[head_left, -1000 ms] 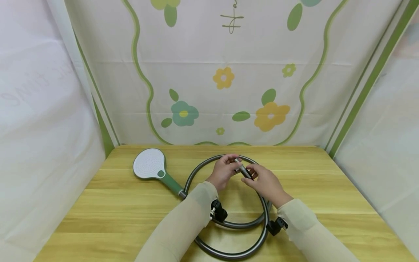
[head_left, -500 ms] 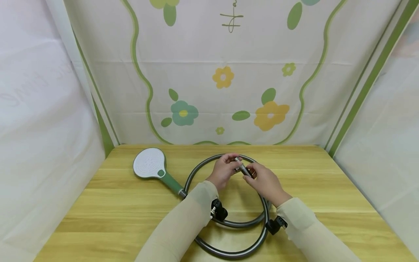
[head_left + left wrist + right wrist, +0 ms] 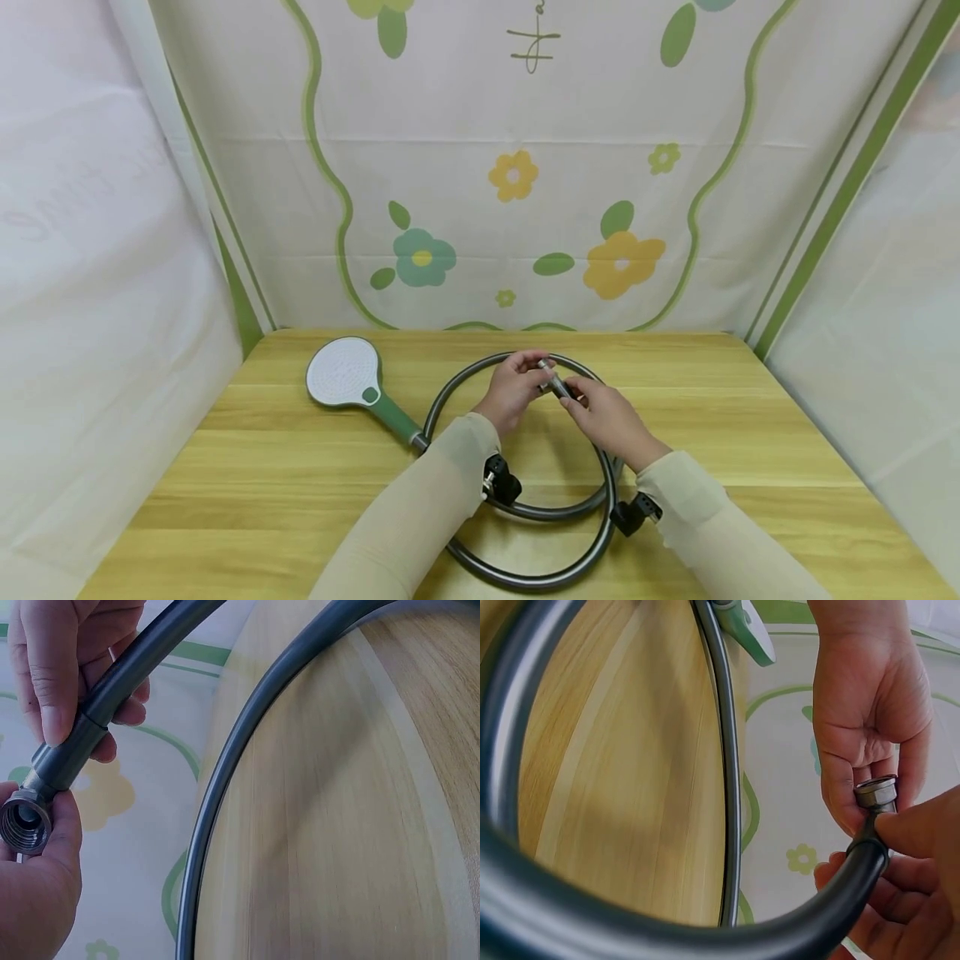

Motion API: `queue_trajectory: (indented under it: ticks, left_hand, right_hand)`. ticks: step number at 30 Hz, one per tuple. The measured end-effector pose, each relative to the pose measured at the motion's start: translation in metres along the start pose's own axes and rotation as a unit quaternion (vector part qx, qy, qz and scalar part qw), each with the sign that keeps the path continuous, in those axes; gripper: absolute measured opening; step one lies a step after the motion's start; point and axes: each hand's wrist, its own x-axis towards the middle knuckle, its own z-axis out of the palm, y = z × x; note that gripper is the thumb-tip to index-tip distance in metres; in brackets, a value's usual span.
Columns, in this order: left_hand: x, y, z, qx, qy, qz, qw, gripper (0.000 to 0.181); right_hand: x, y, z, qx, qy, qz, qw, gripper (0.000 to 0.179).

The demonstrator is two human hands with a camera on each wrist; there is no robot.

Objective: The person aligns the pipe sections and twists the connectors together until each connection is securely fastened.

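A dark grey shower hose (image 3: 551, 585) lies in loops on the table, and its free end is raised between both hands. My left hand (image 3: 513, 392) pinches the metal nut (image 3: 877, 796) at that end between thumb and fingers. The nut's threaded opening faces the camera in the left wrist view. Just behind it, my right hand (image 3: 611, 421) grips the dark sleeve (image 3: 69, 757) of the hose end with thumb and fingertips. A shower head (image 3: 343, 372) with a white face and green handle lies to the left, its handle meeting the hose's other end.
The wooden table (image 3: 247, 483) runs up to a white flower-patterned cloth (image 3: 465, 192) at the back. Cloth walls stand at left and right. Hose loops lie beneath both forearms, close to the wrist cameras (image 3: 501, 482).
My right thumb has shifted slightly up along the sleeve. The left hand keeps its hold on the nut, and the shower head and hose loops lie as before.
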Motion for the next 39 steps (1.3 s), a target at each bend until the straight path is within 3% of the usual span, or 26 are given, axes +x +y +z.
queue_trajectory:
  ticks: [13, 22, 31, 39]
  left_hand:
    - [0.0029, 0.0054, -0.0012, 0.013, 0.004, 0.001, 0.9999, 0.038]
    - [-0.0003, 0.0019, 0.0001, 0.011, 0.009, 0.004, 0.9999, 0.029]
    - [-0.001, 0.0001, -0.0003, 0.014, 0.005, 0.005, 0.9999, 0.031]
    - [-0.0015, 0.0014, -0.0015, 0.017, 0.007, 0.002, 0.9998, 0.031]
  right_hand:
    - [0.0062, 0.0012, -0.0059, 0.031, -0.049, 0.011, 0.9983, 0.031]
    - [0.003, 0.0045, -0.0067, 0.022, -0.039, 0.037, 0.9983, 0.056]
    - [0.0013, 0.0022, -0.0057, -0.019, -0.003, 0.025, 0.9995, 0.037]
    - [0.0006, 0.004, 0.0, -0.001, 0.001, 0.029, 0.9996, 0.039]
